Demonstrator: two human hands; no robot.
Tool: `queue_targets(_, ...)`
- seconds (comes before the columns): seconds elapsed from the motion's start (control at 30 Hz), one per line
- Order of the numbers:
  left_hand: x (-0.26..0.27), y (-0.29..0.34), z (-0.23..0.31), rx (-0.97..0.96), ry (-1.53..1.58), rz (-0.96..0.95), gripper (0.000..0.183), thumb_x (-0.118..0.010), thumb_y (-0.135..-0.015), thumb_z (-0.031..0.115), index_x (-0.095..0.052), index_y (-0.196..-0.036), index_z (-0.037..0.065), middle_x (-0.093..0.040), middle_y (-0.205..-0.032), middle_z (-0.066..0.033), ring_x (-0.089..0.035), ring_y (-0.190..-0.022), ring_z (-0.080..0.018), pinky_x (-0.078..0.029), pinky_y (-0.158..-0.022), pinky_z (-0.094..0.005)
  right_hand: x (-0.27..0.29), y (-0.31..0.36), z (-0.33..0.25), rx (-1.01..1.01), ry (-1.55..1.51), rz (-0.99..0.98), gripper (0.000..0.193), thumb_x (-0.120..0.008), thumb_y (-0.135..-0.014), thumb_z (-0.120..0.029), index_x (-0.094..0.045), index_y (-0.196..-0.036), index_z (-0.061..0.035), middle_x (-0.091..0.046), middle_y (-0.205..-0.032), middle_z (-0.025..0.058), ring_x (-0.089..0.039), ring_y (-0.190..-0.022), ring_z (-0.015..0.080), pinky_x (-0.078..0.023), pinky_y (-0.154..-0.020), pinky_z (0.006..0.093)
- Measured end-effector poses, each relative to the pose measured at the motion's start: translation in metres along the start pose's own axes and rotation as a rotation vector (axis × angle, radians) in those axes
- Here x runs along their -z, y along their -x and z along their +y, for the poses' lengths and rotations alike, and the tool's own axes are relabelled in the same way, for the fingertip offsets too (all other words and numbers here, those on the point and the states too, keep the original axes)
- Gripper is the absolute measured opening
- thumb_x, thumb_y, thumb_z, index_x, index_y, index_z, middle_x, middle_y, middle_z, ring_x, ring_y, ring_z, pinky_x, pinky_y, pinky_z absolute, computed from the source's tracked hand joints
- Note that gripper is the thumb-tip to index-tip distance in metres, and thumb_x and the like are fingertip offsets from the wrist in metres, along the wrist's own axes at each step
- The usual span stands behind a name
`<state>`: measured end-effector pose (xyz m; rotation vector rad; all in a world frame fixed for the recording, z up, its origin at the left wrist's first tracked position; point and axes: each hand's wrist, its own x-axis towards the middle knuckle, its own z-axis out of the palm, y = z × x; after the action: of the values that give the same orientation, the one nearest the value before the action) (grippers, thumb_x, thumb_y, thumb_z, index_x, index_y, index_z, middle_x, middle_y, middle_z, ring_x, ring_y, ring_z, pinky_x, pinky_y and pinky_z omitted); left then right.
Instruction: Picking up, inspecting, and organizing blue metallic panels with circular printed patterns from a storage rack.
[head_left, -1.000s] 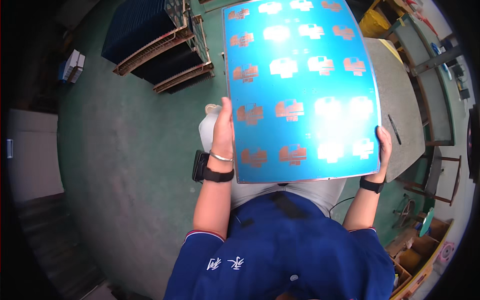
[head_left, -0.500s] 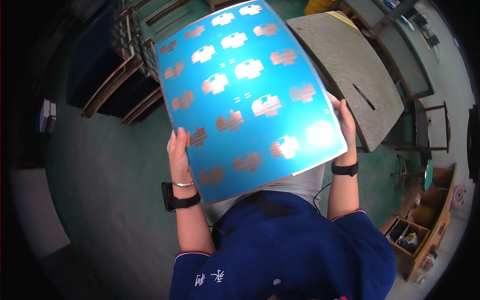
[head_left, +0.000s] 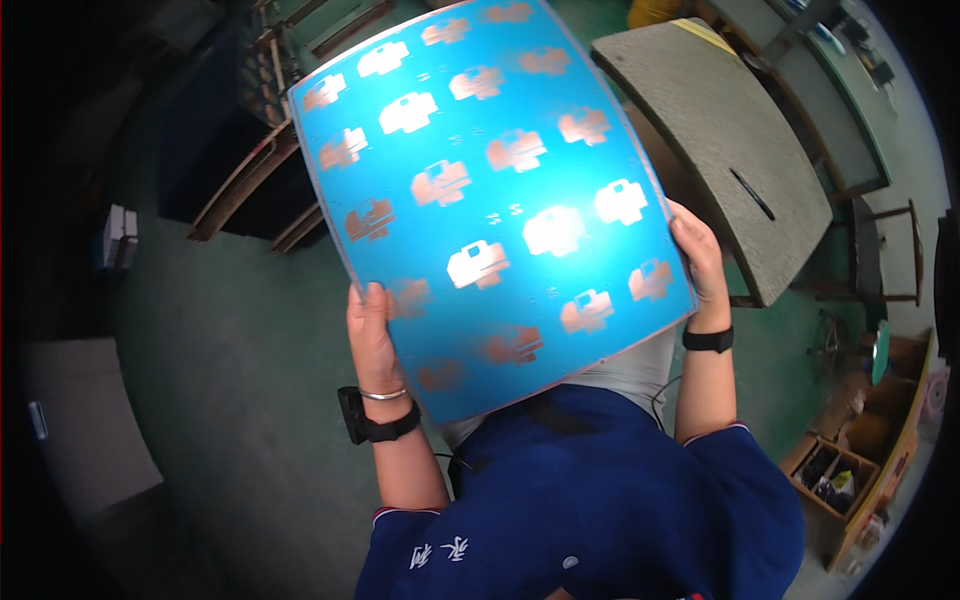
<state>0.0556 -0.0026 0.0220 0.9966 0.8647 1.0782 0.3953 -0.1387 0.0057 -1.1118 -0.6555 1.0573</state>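
A large blue panel [head_left: 465, 205] with rows of copper-coloured shapes is held up in front of me, tilted so that light glares off its surface. My left hand [head_left: 372, 335] grips its left edge near the lower corner, thumb on the face and the other fingers mostly hidden behind. On the opposite edge my right hand [head_left: 698, 255] is closed the same way, its thumb along the front. The panel's lower edge hangs just above my lap.
To the right stands a grey-topped table [head_left: 715, 130] with a black pen [head_left: 752, 194] on it. A wooden rack [head_left: 245, 175] is at the far left. At the lower right, a wooden shelf unit [head_left: 870, 470] holds small items. A white box [head_left: 118, 237] sits at left.
The panel has tilted in my hands, and the bright glare has shifted to other shapes on it. Both hands keep their hold; the surroundings have shifted slightly rightward in view.
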Motion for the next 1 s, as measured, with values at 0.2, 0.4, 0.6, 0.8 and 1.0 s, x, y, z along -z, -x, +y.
queue_targets(0.2,0.005,0.004,0.003,-0.045,0.015,-0.038,0.027,-0.058,-0.093,0.024,-0.056,-0.111,0.004,-0.061,-0.095,-0.0004,-0.055,-0.081,-0.008,-0.045,-0.071,-0.0221,0.005,-0.007,0.009,-0.053,-0.024,0.013,0.023,-0.053,-0.094,-0.017,-0.059,-0.105,0.0018,-0.063,-0.096,0.0048,-0.058,-0.086,0.0095,-0.046,-0.077,0.0225)
queue_targets(0.4,0.014,0.01,0.005,-0.105,-0.113,-0.084,0.035,-0.061,-0.09,0.029,-0.057,-0.113,0.002,-0.061,-0.097,0.0004,-0.053,-0.085,-0.0077,-0.044,-0.076,-0.0233,-0.007,-0.033,-0.005,0.003,-0.017,0.042,0.017,-0.051,-0.096,-0.02,-0.057,-0.087,-0.0065,-0.058,-0.081,-0.0026,-0.052,-0.073,0.0036,-0.043,-0.066,0.0182)
queue_targets(0.6,0.02,0.014,-0.001,-0.034,-0.104,-0.163,0.036,-0.062,-0.09,0.029,-0.059,-0.113,0.001,-0.061,-0.102,-0.0011,-0.054,-0.091,-0.01,-0.044,-0.08,-0.0256,-0.018,-0.046,-0.023,0.174,-0.012,0.079,0.021,-0.047,-0.098,-0.023,-0.056,-0.096,-0.005,-0.061,-0.09,0.0011,-0.056,-0.08,0.0063,-0.046,-0.073,0.0215)
queue_targets(0.8,0.024,-0.005,0.015,-0.052,0.124,-0.177,0.027,-0.057,-0.093,0.023,-0.057,-0.11,0.002,-0.061,-0.1,-0.0009,-0.054,-0.088,-0.0082,-0.043,-0.079,-0.0236,-0.029,-0.038,-0.024,0.249,-0.027,0.07,0.022,-0.046,-0.098,-0.023,-0.056,-0.096,-0.0034,-0.062,-0.09,0.0029,-0.056,-0.079,0.0068,-0.046,-0.072,0.0214)
queue_targets(1.0,0.002,-0.019,0.043,-0.308,0.082,0.024,0.029,-0.058,-0.092,0.014,-0.047,-0.116,0.002,-0.061,-0.103,-0.0054,-0.057,-0.09,-0.0113,-0.045,-0.083,-0.0261,-0.04,-0.039,-0.026,0.255,-0.081,0.074,0.018,-0.049,-0.097,-0.017,-0.054,-0.105,-0.0024,-0.062,-0.095,0.0046,-0.059,-0.084,0.0092,-0.049,-0.077,0.0233)
